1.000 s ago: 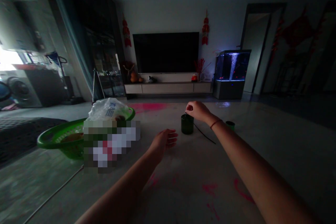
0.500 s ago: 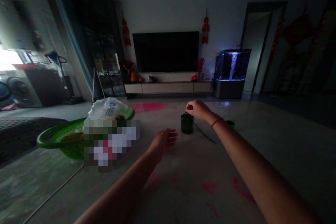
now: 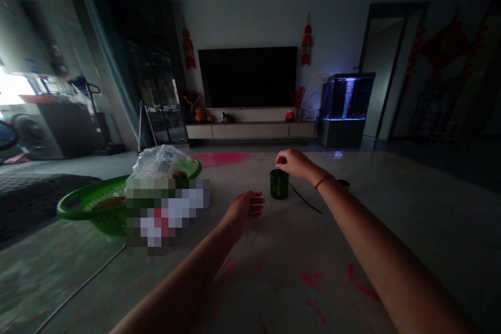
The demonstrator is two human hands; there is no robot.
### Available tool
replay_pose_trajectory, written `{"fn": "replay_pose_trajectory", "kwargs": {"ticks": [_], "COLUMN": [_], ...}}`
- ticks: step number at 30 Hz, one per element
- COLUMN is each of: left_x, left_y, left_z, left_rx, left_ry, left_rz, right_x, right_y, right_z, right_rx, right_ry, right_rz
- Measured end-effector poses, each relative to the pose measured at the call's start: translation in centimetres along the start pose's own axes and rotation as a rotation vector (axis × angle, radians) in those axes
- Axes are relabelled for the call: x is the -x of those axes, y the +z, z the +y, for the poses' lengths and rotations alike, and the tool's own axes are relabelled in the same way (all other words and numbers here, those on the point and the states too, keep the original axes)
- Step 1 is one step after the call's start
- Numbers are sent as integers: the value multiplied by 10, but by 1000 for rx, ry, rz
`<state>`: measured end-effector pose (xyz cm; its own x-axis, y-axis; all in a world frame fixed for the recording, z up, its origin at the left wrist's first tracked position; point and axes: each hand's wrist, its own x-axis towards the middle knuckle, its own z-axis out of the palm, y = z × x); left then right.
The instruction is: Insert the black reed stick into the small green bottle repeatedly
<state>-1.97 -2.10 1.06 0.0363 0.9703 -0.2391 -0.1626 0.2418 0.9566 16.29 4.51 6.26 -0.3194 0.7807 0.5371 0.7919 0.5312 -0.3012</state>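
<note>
A dark green glass bottle [image 3: 279,186] stands upright on the pale tabletop [image 3: 289,250]. My right hand [image 3: 293,163] is at its top, thumb and fingers pinched together over the mouth; what they grip, if anything, is too small to make out. My left hand [image 3: 246,207] hovers to the left of the bottle, apart from it, fingers stretched out and holding nothing. Right of the bottle lies a thin dark stick [image 3: 307,201]. Partly hidden behind my right forearm is a small green round piece [image 3: 344,184].
At the left, a green plastic basket [image 3: 72,214] carries a white plastic bag [image 3: 158,163], partly covered by a blurred patch. A pale cord [image 3: 80,288] runs along the table's left side. Pink stains mark the tabletop. Beyond stand a television [image 3: 248,78] and a lit fish tank [image 3: 347,98].
Almost nothing differs. My right hand stays pinched at the bottle's top, and my left hand keeps its place with fingers extended.
</note>
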Motion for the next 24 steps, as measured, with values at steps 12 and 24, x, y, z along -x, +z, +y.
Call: {"fn": "replay_pose_trajectory", "kwargs": {"ticks": [12,24], "left_x": [0,0], "left_y": [0,-1], "left_z": [0,-1], "left_rx": [9,-2], "left_ry": [2,22], "left_rz": [-5,-13], "right_x": [1,1], "right_y": [-3,-5], "right_z": [-5,-8], "right_rx": [36,43], "right_ry": [0,9], "right_rz": [-15,-28]}}
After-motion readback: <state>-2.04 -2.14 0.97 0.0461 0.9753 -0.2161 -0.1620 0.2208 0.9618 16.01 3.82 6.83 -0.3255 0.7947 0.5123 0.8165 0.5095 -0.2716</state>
